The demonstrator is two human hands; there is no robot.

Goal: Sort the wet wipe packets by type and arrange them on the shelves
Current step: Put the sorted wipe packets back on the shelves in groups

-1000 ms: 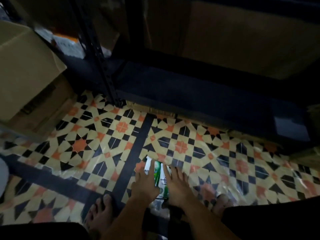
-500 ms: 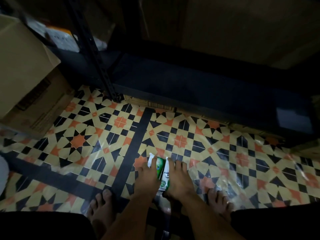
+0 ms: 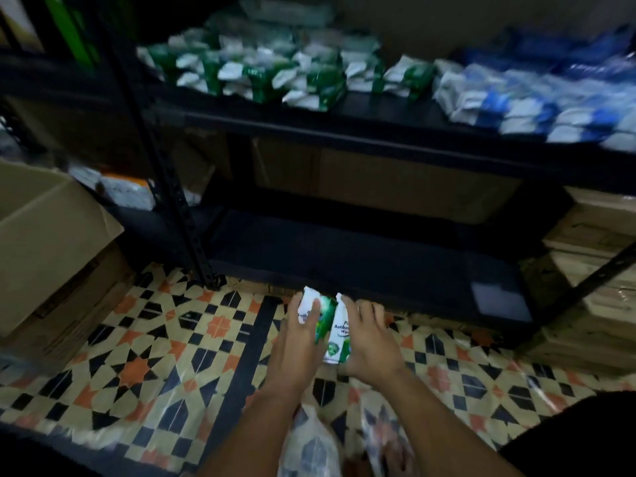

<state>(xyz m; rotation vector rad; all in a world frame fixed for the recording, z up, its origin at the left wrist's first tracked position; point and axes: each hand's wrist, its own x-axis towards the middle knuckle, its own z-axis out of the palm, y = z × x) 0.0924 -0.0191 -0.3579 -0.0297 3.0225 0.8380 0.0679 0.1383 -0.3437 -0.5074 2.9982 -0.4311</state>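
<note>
With my left hand (image 3: 296, 342) and right hand (image 3: 368, 342) both in a curled grip around green wipe packets (image 3: 330, 328), I judge they next join the green stack (image 3: 275, 70) on the shelf (image 3: 344, 132).

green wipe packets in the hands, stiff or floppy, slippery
The green wipe packets look soft: crimped ends, pillowy middles, so probably floppy. Glossy film may slip, likely why the left hand and right hand squeeze the bundle from both sides.

Single head-worn wide-angle view, looking forward and down from above both forearms. It faces the black shelf rack (image 3: 344, 132) close ahead (upper packets blurred). Patterned floor (image 3: 137, 356) fills the lower frame.
</note>
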